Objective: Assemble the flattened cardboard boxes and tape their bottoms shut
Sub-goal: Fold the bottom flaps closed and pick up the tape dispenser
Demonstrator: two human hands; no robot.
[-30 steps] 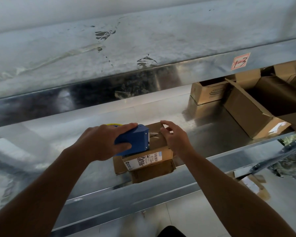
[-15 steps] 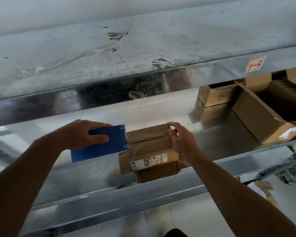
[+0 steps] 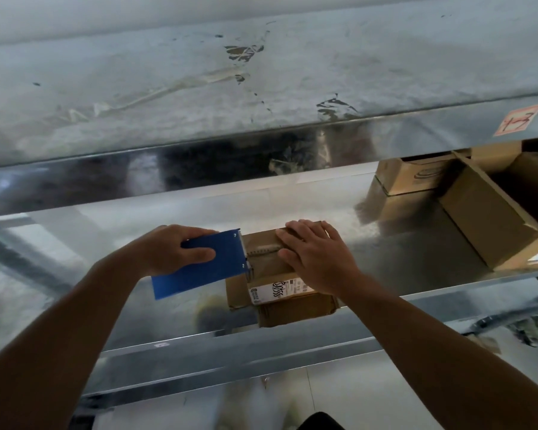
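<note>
The cardboard box (image 3: 266, 268) sits under my flat right hand (image 3: 317, 259); my left hand (image 3: 171, 248) grips the tape dispenser (image 3: 196, 271). Tugging hard could peel the tape (image 3: 261, 249) loose.

The left forearm (image 3: 75, 321) and right forearm (image 3: 432, 352) reach from near to far, converging. The left hand (image 3: 174, 249) grips a blue tape dispenser (image 3: 199, 271), thumb across its face. The right hand (image 3: 317, 259) lies palm down, fingers straight, pressing on a cardboard box (image 3: 261, 259).
</note>
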